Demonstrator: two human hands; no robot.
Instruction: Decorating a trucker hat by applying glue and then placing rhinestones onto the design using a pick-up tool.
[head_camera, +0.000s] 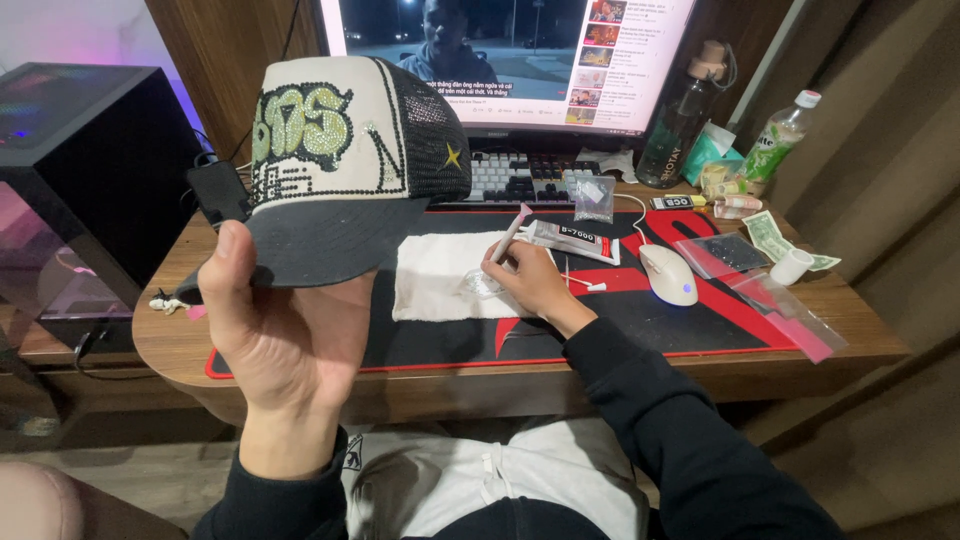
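Note:
My left hand (280, 340) holds up a black and cream trucker cap (345, 165) by its brim, thumb on top. The cap's front panel carries green rhinestone lettering and a small yellow star. My right hand (535, 280) rests on the desk mat and grips a slim pen-like tool with a pink tip (510, 235), its lower end over a small clear bag (480, 285) on a white cloth (440, 275). A glue tube (570, 240) lies just beyond that hand.
A white mouse (668, 273), keyboard (515, 178), monitor (520, 55) and two bottles (680, 125) stand on the wooden desk (170, 340) with a red and black mat (620, 320). Plastic bags (780, 300), banknotes (775, 238) and a black computer case (90, 170) flank the work area.

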